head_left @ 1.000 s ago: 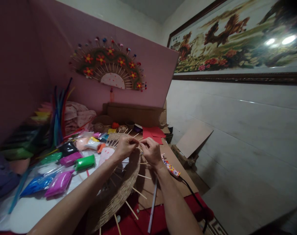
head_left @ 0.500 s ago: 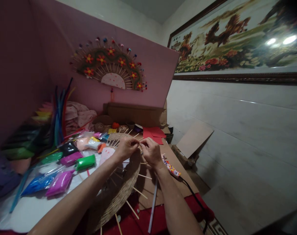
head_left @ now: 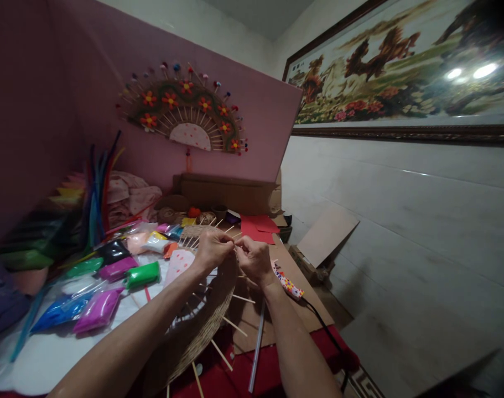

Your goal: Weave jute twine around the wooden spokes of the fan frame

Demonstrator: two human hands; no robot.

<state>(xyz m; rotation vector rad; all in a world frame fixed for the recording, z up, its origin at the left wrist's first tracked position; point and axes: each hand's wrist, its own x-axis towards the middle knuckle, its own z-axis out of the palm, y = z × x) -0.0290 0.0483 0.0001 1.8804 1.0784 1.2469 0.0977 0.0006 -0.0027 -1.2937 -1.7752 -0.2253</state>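
A half-round fan (head_left: 212, 330) of woven twine on wooden sticks lies beneath my arms, its stick ends poking out past the rim. My left hand (head_left: 213, 250) is closed in a pinch at the upper edge of the fan. Right beside it, my right hand (head_left: 254, 258) pinches too, fingertips almost touching those of the left. Whatever sits between the fingers is too small to make out. A pink dotted piece (head_left: 179, 264) at the fan's inner part shows partly behind my left forearm.
Bagged coloured clay, such as a green pack (head_left: 143, 275), covers the left side. A flower-patterned tool (head_left: 291, 284) with a black cord lies right, near a clear stick (head_left: 258, 348) on cardboard (head_left: 307, 312). Red sheets (head_left: 258, 226) lie behind. A decorated fan (head_left: 185, 102) hangs on the pink board.
The view has shifted slightly. Both hands stay pinched together at the fan's edge, with only a small change in the fingers.
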